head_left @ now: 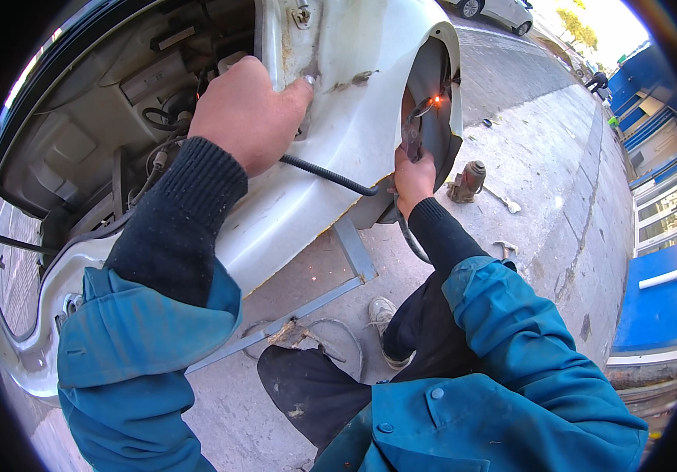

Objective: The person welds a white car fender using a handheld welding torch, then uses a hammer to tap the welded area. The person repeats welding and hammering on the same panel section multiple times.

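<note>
A pale, bare car body with its engine bay open fills the upper left, its front fender (pixel 346 102) nearest me. My left hand (pixel 248 114) is closed at the fender's inner edge, thumb resting on the metal; its fingers are hidden underneath. A black corrugated tube (pixel 331 175) comes out from beneath this hand and runs across the fender toward my right hand. Inside the wheel arch, my right hand (pixel 415 179) is wrapped round a welding torch (pixel 412 140), pointing up. A glowing orange spot (pixel 435 101) shows near its tip. A dark cable (pixel 412 240) hangs below that hand.
A rusty bottle jack (pixel 468 181) stands right of the wheel arch, with a hammer (pixel 505 248) nearer me. A grey metal frame (pixel 354 256) sits under the body. Between it and my knee lies a clamp-like tool (pixel 307 337). A distant person (pixel 598 81) bends by a blue building.
</note>
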Demonstrator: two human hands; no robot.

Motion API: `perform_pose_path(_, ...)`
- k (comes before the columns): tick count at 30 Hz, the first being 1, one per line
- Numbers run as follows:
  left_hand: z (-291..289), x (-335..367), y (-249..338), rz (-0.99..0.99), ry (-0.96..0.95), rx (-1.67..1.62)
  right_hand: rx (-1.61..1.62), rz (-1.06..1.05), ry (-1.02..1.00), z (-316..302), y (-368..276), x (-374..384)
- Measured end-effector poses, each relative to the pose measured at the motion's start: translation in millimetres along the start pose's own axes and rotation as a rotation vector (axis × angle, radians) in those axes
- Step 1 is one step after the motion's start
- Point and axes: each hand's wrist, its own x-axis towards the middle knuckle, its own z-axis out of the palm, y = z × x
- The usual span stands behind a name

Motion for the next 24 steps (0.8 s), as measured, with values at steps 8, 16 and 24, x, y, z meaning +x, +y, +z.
perform_pose_path(8, -3, 0, 1, 0.000, -0.006, -0.008, -0.052, -0.024, -0.009, 1, -4, -4)
perform_pose_path(16, -4, 0, 0, 0.002, -0.015, -0.019, -0.027, 0.126, -0.100, -3, 19, 14)
perform_pose_path(24, -4, 0, 0, 0.004, -0.018, -0.024, -0.075, 0.038, -0.023, -9, 24, 27)
